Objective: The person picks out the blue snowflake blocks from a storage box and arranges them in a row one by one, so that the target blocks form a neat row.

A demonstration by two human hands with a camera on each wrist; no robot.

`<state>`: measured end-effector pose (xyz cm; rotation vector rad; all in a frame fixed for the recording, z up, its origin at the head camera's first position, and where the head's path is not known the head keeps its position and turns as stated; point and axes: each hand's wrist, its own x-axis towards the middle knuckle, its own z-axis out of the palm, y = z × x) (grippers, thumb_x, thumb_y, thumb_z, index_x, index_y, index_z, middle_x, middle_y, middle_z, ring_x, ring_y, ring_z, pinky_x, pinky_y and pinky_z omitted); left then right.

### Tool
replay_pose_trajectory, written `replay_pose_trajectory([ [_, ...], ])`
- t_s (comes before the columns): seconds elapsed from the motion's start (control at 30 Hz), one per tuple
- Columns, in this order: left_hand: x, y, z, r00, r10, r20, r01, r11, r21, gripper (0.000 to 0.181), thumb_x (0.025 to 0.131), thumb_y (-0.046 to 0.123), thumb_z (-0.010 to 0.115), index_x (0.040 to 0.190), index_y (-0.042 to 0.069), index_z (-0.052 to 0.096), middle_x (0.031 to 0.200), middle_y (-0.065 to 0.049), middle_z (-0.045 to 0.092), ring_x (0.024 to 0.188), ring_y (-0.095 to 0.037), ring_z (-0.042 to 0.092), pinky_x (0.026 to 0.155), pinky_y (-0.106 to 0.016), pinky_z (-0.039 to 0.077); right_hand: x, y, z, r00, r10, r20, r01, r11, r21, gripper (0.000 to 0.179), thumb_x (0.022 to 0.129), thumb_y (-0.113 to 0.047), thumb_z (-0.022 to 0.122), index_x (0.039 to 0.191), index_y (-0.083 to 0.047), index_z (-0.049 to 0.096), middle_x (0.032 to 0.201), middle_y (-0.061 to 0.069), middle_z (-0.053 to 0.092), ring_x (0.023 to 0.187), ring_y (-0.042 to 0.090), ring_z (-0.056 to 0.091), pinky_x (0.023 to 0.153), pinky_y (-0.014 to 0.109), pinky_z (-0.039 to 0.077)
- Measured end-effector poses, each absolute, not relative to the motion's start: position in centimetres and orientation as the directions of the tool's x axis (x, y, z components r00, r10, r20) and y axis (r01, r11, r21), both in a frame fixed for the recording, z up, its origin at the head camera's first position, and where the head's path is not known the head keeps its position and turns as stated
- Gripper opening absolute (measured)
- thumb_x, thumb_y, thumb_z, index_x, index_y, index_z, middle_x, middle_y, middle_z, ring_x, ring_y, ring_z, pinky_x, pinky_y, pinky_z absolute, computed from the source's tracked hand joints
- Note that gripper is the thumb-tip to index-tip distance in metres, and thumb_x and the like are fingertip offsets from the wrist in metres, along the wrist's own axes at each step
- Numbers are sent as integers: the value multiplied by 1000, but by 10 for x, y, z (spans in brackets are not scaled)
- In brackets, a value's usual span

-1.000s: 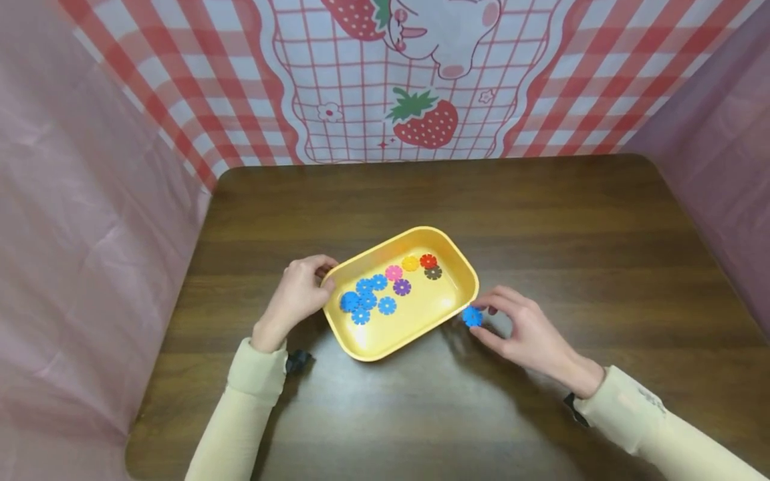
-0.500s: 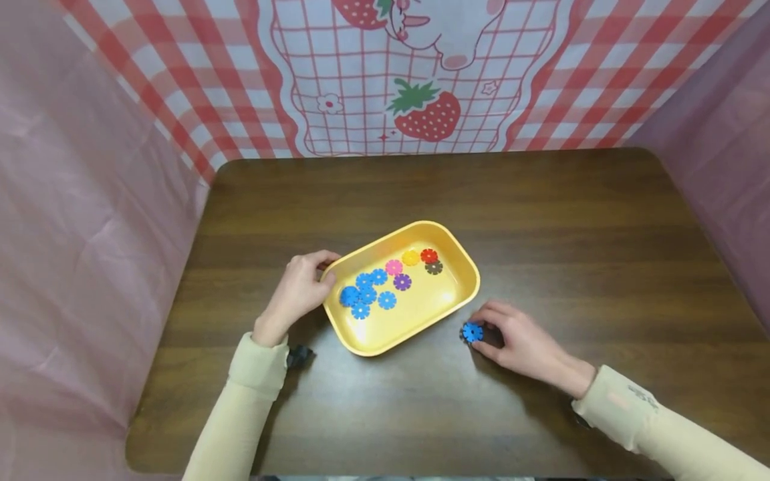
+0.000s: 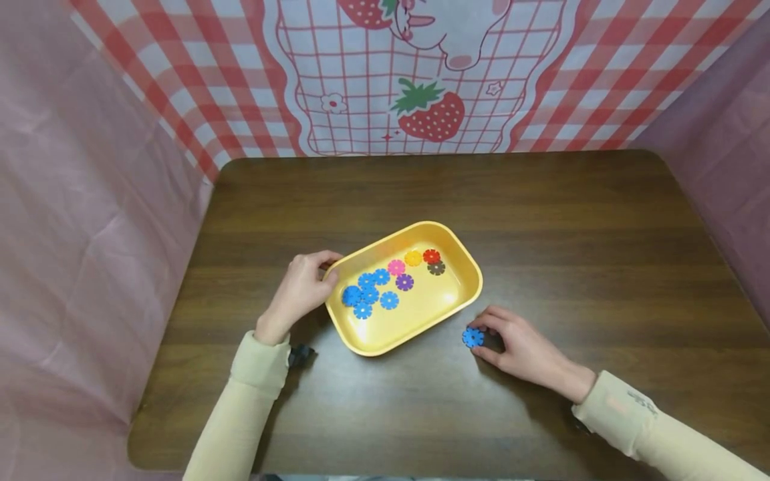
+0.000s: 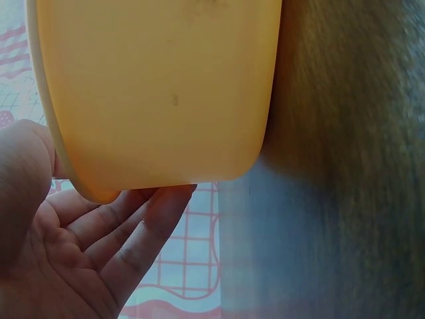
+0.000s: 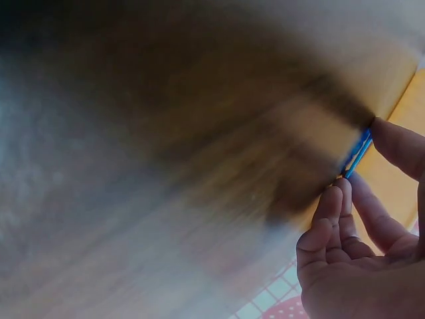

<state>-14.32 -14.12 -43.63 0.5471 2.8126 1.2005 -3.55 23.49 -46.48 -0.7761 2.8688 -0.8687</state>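
Note:
A yellow plastic tray (image 3: 421, 317) sits at an angle on the table. My left hand (image 3: 299, 290) grips its left end, thumb at the rim and fingers along the outside wall (image 4: 159, 100). Just off the tray's near right corner, my right hand (image 3: 523, 347) pinches a blue snowflake disc (image 3: 472, 337) between thumb and fingertips, close over the tabletop. The right wrist view shows the blue disc (image 5: 357, 154) edge-on. Inside the tray, several blue discs (image 3: 368, 294) cluster at the left. A pink disc (image 3: 396, 267) and a purple disc (image 3: 405, 282) lie mid-tray.
Farther right in the tray are a yellow disc (image 3: 413, 258), a red disc (image 3: 431, 256) and a dark brown disc (image 3: 436, 268). The brown wooden table (image 3: 541, 214) backs onto a checked strawberry cloth (image 3: 433, 120). Pink curtains (image 3: 90, 200) hang at both sides.
My right hand has come down from the tray's near right rim toward me, carrying the blue disc closer to the tabletop. My left hand keeps its grip on the tray.

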Motion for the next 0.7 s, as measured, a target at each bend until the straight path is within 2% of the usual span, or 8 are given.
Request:
replay_pose_trajectory([
  [0.17,-143,-141,-434,-939,331,96,299,642,707,26,89,5,60,110,-4,71,95,-14,72,79,-22,66,62,-32,53,-36,237,-464,-880,-469,79,-431,716,-549,33,78,-19,86,106,-10,71,101,-7,61,86,8,56,76,31,52],
  [0.27,-143,-141,-435,-937,334,105,308,643,701,26,88,4,59,110,-3,72,95,-13,73,80,-22,67,65,-33,53,-37,238,-459,-885,-457,87,-420,705,-571,33,79,-20,86,106,-10,71,100,-6,63,85,8,57,75,31,53],
  [0.4,-143,-141,-435,-934,338,115,318,642,697,26,88,3,59,109,-4,72,96,-14,73,82,-22,67,71,-36,54,-43,241,-448,-896,-418,151,-422,694,-584,30,78,-17,86,102,-8,71,92,-4,64,80,11,58,71,31,51],
  [0.57,-143,-141,-435,-934,338,119,322,644,694,25,89,4,60,109,-3,72,96,-14,73,82,-23,67,71,-37,54,-52,241,-428,-892,-374,255,-452,696,-558,25,75,-14,86,95,-7,72,80,-3,60,72,15,54,62,31,47],
  [0.7,-143,-141,-434,-930,339,143,341,646,683,22,90,5,63,107,-3,73,93,-13,73,78,-21,66,69,-35,52,-64,238,-413,-881,-339,331,-473,675,-566,22,73,-12,87,89,-10,72,76,-7,55,68,14,49,59,24,42],
])
